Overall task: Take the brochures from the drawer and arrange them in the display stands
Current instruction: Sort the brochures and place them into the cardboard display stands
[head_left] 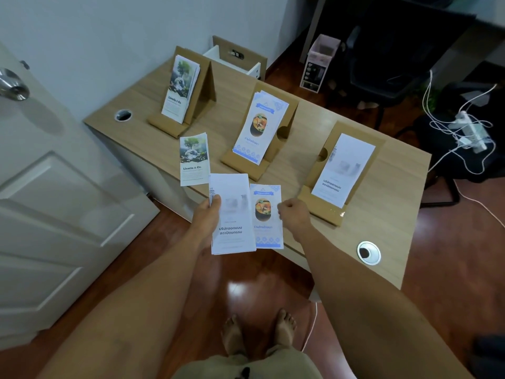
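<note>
Three folded cardboard stands stood on the pale wood-grain desk (pixel 377 242), each a slanted brown panel with a lip: the far stand (pixel 203 86) at eleven o'clock held glossy tree brochures (pixel 179 90), the middle stand (pixel 284 124) at twelve held blue-bordered food brochures (pixel 259 127), and the near stand (pixel 352 170) at two held white brochures (pixel 343 170). A loose tree stack (pixel 194 160) lay flat on the desk at ten o'clock. The left hand (pixel 206 217) reached forward, thumb up, fingers clamped on a thin white stack (pixel 232 214) held over the desk's near edge. Just beside it at its three o'clock, a food stack (pixel 266 216) was pinched at its right edge by the curled right hand (pixel 293 213), knuckles up. Beyond the far stand the white drawer (pixel 235 60) stood open.
</note>
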Action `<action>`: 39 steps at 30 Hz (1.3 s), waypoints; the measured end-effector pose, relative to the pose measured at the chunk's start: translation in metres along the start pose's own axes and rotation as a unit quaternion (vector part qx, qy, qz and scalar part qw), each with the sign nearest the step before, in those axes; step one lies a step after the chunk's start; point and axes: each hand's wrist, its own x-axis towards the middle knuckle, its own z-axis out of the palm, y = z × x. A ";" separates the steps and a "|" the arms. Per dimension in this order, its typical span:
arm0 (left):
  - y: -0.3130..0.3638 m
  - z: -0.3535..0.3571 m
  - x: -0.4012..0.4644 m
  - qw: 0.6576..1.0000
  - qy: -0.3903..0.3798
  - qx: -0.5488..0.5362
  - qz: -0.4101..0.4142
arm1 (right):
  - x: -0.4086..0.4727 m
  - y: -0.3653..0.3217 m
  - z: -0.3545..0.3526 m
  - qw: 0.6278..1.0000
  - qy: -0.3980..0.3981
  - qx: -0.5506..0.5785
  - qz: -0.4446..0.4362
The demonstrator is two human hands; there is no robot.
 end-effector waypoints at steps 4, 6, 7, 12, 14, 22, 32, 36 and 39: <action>0.008 0.015 -0.010 0.999 -0.027 -0.015 -0.008 | -0.019 -0.020 -0.005 0.984 -0.129 0.119 0.016; 0.012 0.023 -0.013 0.999 -0.047 -0.014 -0.006 | -0.025 -0.024 -0.005 0.976 -0.174 0.131 0.011; 0.015 0.030 -0.018 0.998 -0.058 -0.015 -0.005 | -0.027 -0.023 -0.008 0.976 -0.176 0.132 0.001; 0.026 0.051 -0.028 0.994 -0.100 -0.019 -0.044 | -0.027 -0.012 -0.028 0.978 -0.130 0.158 -0.033; 0.026 0.059 -0.026 0.990 -0.129 -0.006 -0.059 | -0.028 -0.009 -0.042 0.979 -0.108 0.170 -0.033; 0.038 0.107 -0.033 0.988 -0.151 0.032 0.005 | -0.017 -0.003 -0.099 0.977 -0.070 0.201 -0.018; 0.053 0.160 -0.023 0.992 -0.120 0.012 0.028 | 0.020 -0.010 -0.145 0.981 -0.061 0.185 -0.019; 0.048 0.171 -0.013 0.991 -0.131 0.010 0.023 | 0.033 -0.010 -0.152 0.987 -0.054 0.147 -0.030; 0.047 0.180 -0.009 0.989 -0.146 0.004 0.021 | 0.039 -0.010 -0.154 0.989 -0.036 0.140 -0.032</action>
